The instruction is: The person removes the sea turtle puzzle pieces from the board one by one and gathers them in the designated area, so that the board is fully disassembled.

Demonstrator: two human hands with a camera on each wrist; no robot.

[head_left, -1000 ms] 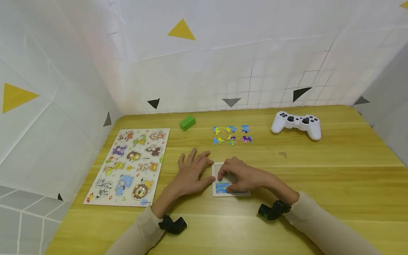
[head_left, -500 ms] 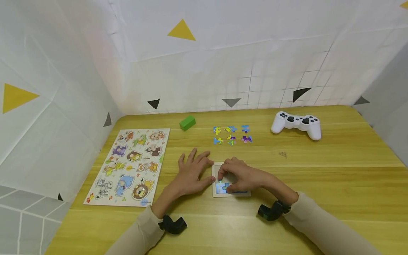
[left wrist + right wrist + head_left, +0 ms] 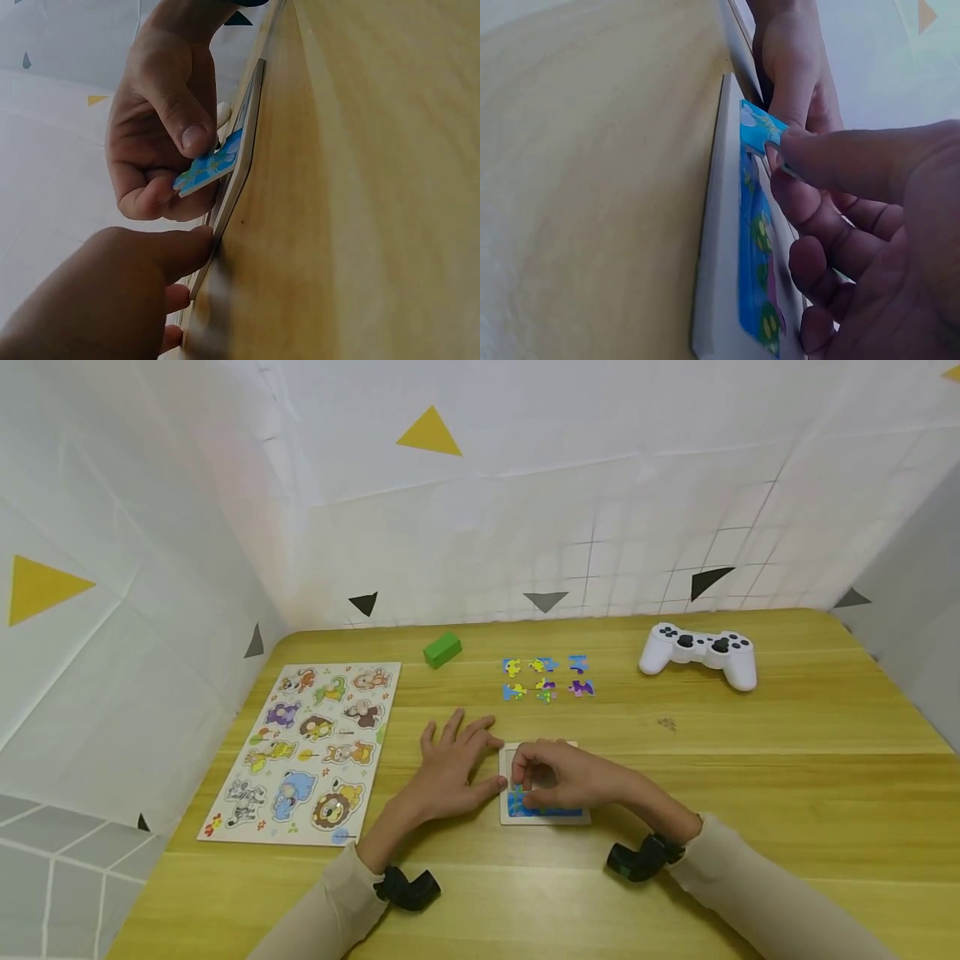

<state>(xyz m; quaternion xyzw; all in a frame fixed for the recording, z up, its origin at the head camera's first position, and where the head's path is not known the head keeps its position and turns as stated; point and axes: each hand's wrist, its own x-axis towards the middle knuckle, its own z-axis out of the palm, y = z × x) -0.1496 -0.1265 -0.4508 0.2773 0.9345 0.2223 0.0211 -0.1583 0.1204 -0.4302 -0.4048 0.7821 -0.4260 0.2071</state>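
My right hand (image 3: 566, 774) pinches a blue jigsaw piece (image 3: 759, 127) between thumb and index finger. The piece is tilted, one edge low against the front left corner of a small puzzle frame (image 3: 505, 816). Other blue jigsaw pieces (image 3: 759, 247) lie along the near side inside that frame, as the right wrist view shows. With fingers spread, my left hand (image 3: 452, 774) rests on the table, its thumb touching the frame's left edge. The left wrist view has the pinched piece sloping up from the frame, and my right fingers hide part of it.
Several loose jigsaw pieces (image 3: 546, 678) lie in two rows behind the frame. A green block (image 3: 442, 650) stands at the back, and a white game controller (image 3: 697, 652) at the back right. An animal puzzle board (image 3: 300, 756) covers the table's left side.
My right thumb has shifted slightly left and the right fingers have closed in, uncovering more of the blue row in the frame. The piece changes tilt. My left hand stays put.
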